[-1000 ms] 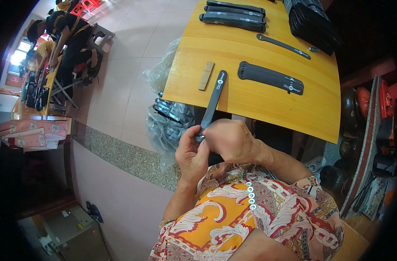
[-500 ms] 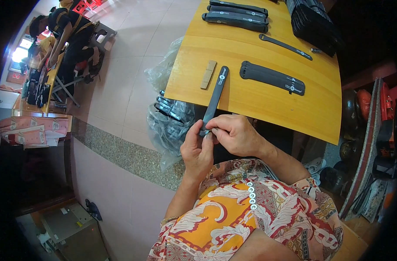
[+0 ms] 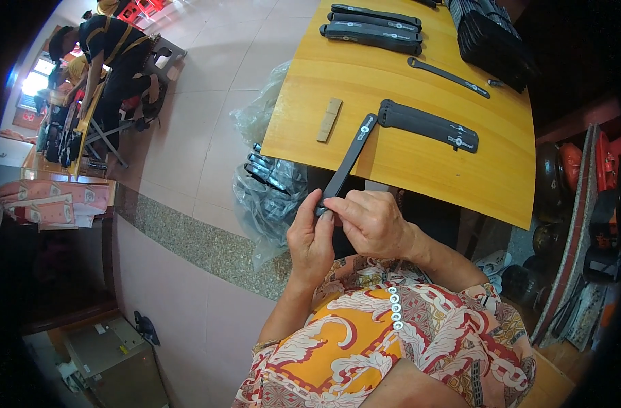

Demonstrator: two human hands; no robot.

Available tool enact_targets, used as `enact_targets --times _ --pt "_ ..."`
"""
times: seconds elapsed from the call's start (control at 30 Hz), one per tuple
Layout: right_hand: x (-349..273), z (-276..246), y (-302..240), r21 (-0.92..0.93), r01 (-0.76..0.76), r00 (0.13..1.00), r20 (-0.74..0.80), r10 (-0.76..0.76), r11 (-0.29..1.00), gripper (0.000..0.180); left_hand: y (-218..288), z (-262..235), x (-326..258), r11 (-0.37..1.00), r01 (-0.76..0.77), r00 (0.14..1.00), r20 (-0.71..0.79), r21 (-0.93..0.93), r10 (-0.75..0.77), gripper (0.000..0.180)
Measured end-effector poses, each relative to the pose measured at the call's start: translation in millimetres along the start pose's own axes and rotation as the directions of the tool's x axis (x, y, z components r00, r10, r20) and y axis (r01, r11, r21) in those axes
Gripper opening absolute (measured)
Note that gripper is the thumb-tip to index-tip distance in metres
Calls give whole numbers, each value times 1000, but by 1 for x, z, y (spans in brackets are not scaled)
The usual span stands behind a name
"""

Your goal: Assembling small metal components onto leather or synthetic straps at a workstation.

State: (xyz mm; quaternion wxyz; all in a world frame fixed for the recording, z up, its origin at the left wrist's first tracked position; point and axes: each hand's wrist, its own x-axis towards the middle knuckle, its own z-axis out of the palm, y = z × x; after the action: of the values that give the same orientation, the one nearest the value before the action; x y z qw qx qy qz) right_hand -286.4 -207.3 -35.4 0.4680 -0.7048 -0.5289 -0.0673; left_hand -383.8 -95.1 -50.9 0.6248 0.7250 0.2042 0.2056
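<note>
A dark grey strap (image 3: 350, 156) with a rounded end and a small white print slants from my fingers up over the table's near edge. Thumb and fingers of my left hand (image 3: 312, 238) pinch its lower end. My right hand (image 3: 371, 223) has its thumb and forefinger closed on that same end, beside the left thumb; the details between the fingertips are hidden. Just past the strap's far tip lies a stack of like straps (image 3: 427, 126). A short tan strip (image 3: 329, 120) rests left of it on the wooden table (image 3: 497, 183).
Farther back lie a single strap (image 3: 449, 77), bundled straps (image 3: 371, 34) and a big dark pile of straps (image 3: 490, 41). A clear plastic bag (image 3: 264, 217) with shiny metallic pieces hangs by the table's left side. Another person (image 3: 110, 54) works at a table at upper left.
The strap's far end has swung to the right, toward the stack of straps. My right hand has turned and shifted slightly down and right; the left still pinches the lower end.
</note>
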Motion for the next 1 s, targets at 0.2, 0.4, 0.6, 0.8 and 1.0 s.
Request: enact_targets --times 0.2,0.4,0.6,0.8,1.0 --pt "-3 -6 -2 -68 22 999 29 -20 997 30 9 0 2 975 59 991 133 -212 -31 40" --pt "-2 0 -3 -268 85 995 81 -65 960 25 6 4 2 993 56 998 29 -108 -53 37" --pt "4 -6 -7 -368 137 981 178 -75 920 25 6 4 1 1000 32 999 20 0 -32 35" --pt "13 -7 -13 -474 218 972 184 -147 853 25 8 7 4 995 -65 996 -57 72 70 33" --pt "13 -4 -3 -437 250 968 111 -223 864 27 21 11 7 997 -78 995 -67 -28 76 37"
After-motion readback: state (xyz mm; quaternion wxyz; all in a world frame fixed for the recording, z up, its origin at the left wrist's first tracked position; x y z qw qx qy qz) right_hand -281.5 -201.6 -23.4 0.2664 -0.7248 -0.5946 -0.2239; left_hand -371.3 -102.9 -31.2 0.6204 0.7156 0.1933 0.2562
